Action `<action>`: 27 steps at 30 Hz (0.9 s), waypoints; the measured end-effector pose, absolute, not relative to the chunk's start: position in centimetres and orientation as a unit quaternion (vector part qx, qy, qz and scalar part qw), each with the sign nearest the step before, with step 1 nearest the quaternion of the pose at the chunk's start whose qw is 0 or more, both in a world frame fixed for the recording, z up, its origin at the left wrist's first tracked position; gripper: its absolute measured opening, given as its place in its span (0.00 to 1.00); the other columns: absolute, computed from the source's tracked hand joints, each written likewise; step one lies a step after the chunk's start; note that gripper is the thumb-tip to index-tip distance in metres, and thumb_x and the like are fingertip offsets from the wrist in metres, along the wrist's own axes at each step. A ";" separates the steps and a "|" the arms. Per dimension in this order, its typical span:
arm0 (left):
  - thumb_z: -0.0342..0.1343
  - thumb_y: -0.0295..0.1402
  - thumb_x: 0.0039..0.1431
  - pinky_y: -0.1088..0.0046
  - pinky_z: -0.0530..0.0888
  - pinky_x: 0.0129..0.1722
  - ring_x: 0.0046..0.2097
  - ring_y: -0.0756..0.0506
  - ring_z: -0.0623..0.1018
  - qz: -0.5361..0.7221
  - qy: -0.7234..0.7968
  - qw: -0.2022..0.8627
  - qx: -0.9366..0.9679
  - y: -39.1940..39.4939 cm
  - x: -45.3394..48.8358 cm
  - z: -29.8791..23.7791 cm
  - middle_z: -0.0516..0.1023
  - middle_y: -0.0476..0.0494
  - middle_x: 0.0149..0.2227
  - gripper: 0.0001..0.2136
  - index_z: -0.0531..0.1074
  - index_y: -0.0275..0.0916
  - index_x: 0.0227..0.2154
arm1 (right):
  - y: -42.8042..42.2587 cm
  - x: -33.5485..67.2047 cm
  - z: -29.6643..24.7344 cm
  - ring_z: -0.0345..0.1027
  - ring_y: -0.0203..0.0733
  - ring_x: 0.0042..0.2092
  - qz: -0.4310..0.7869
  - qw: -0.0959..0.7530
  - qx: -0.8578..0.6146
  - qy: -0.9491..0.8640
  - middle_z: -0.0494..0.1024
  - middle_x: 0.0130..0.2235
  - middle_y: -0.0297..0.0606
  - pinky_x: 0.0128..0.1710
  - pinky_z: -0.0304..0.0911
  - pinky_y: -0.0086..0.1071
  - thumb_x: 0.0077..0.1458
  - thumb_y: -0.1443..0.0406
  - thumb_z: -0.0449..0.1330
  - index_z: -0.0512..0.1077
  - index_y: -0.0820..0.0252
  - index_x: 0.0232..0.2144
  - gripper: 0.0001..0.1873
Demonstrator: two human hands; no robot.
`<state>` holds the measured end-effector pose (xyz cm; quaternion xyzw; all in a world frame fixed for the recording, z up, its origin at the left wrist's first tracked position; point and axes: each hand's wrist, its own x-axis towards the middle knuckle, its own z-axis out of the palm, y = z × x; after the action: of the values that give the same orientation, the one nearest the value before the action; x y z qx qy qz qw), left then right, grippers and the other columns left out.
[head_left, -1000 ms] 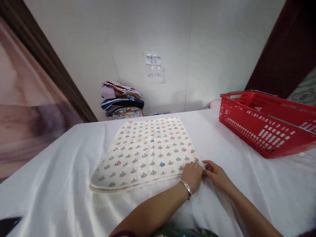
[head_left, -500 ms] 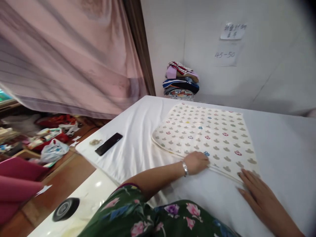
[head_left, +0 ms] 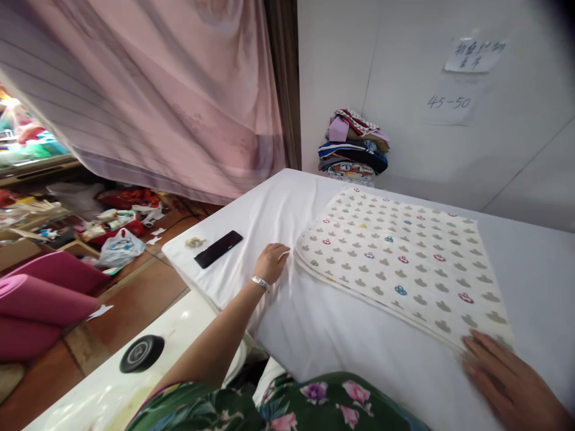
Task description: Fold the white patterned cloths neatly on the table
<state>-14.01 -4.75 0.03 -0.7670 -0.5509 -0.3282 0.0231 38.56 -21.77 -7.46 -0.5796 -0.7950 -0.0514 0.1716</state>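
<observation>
A cream cloth [head_left: 395, 257] printed with grey, red and blue mushroom-like shapes lies folded in layers on the white-covered table [head_left: 359, 335]. Just off its rounded left corner, my left hand [head_left: 272, 263], with a silver bracelet at the wrist, has its fingers pressed together. A bit of white shows at the fingertips; whether it is the cloth's edge or the table cover cannot be told. My right hand [head_left: 507, 371] rests on the cloth's near right corner, fingers stretched out and somewhat blurred.
A black phone [head_left: 218, 249] and a small beige item [head_left: 194, 242] lie on the table's left. Folded clothes [head_left: 353, 146] are stacked beyond the far edge. A round black object [head_left: 142, 353] sits on the lower white surface. Pink rolls [head_left: 54, 299] stand on the floor at left.
My left hand has moved left along the cloth's near edge to its left corner. The right hand still rests at the near right corner. The view has turned left.
</observation>
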 end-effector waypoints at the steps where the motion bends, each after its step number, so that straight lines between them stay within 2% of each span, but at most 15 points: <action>1: 0.51 0.27 0.56 0.67 0.71 0.42 0.41 0.46 0.72 -0.328 -0.527 0.019 -0.784 -4.7 -13.6 0.0 0.75 0.44 0.38 0.08 0.73 0.40 0.37 | -21.3 38.0 -6.9 0.56 0.56 0.57 -0.051 0.173 -0.573 -0.799 0.64 0.56 0.40 0.54 0.56 0.52 0.54 0.54 0.50 0.68 0.55 0.50 0.23; 7: 0.53 0.24 0.53 0.62 0.69 0.44 0.46 0.43 0.70 -0.260 -0.442 0.001 -0.858 -3.7 -11.3 0.0 0.74 0.43 0.44 0.10 0.74 0.40 0.37 | -16.7 28.9 -1.7 0.62 0.48 0.53 0.042 0.171 -0.561 -0.809 0.70 0.52 0.37 0.52 0.61 0.45 0.58 0.55 0.48 0.69 0.52 0.48 0.20; 12: 0.55 0.23 0.50 0.60 0.65 0.47 0.47 0.43 0.70 -0.208 -0.437 0.010 -0.875 -3.6 -10.9 0.2 0.75 0.45 0.41 0.10 0.74 0.41 0.35 | -11.6 19.6 0.7 0.66 0.43 0.47 0.122 0.210 -0.473 -0.847 0.74 0.46 0.36 0.47 0.64 0.40 0.60 0.62 0.46 0.71 0.53 0.42 0.15; 20: 0.52 0.29 0.56 0.63 0.61 0.49 0.42 0.46 0.71 -0.205 -0.373 0.025 -0.904 -3.6 -9.5 -0.4 0.76 0.47 0.35 0.06 0.73 0.41 0.34 | -8.5 13.9 -0.1 0.64 0.42 0.39 0.075 0.215 -0.445 -0.866 0.72 0.35 0.39 0.39 0.61 0.37 0.58 0.65 0.50 0.72 0.57 0.34 0.10; 27: 0.50 0.30 0.58 0.64 0.62 0.48 0.40 0.47 0.72 -0.258 -0.379 0.008 -0.889 -3.3 -9.5 -1.7 0.76 0.47 0.36 0.08 0.71 0.40 0.38 | -8.5 14.3 -1.3 0.64 0.42 0.40 0.138 0.283 -0.484 -0.817 0.72 0.37 0.38 0.41 0.61 0.36 0.59 0.63 0.47 0.72 0.54 0.34 0.14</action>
<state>-9.50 -3.30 -1.67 -0.8888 -0.3787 -0.2579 0.0083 14.27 -8.48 -1.33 -0.4836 -0.8166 0.1383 0.2830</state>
